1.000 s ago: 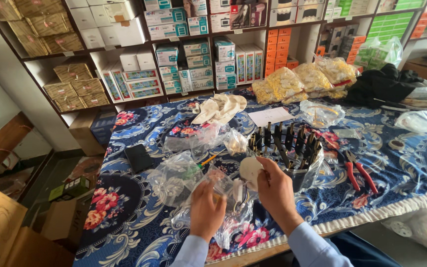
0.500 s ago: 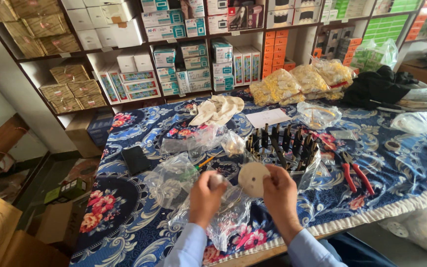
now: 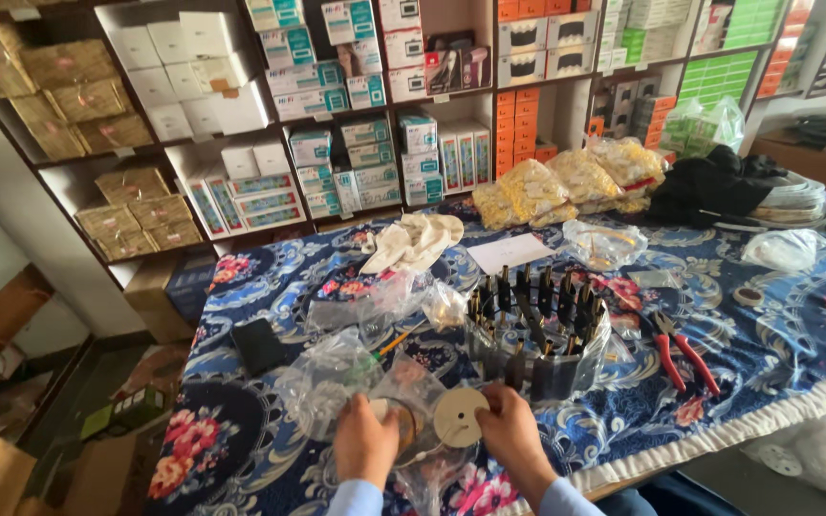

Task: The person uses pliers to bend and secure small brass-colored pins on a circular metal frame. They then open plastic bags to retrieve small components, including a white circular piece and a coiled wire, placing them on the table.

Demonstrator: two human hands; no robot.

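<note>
Lower centre of the frame: your right hand (image 3: pixel 513 435) pinches the pale round disc (image 3: pixel 459 417) by its rim, fingers closed on it. Your left hand (image 3: pixel 365 441) grips a crinkly clear bag (image 3: pixel 403 401). The disc seems light, stiff, thin; hold its edge.

Centre frame, a clear tub (image 3: pixel 537 358) bristling with dark-handled tools stands on the blue floral cloth (image 3: pixel 776 334), red-handled pliers (image 3: pixel 685 352) lying just right of it. Behind, a white paper sheet (image 3: pixel 510 252) and a crumpled cream rag (image 3: pixel 413 241). Yellow-filled bags (image 3: pixel 566 182) pile against the box-crammed shelves (image 3: pixel 336 105) up top.
</note>
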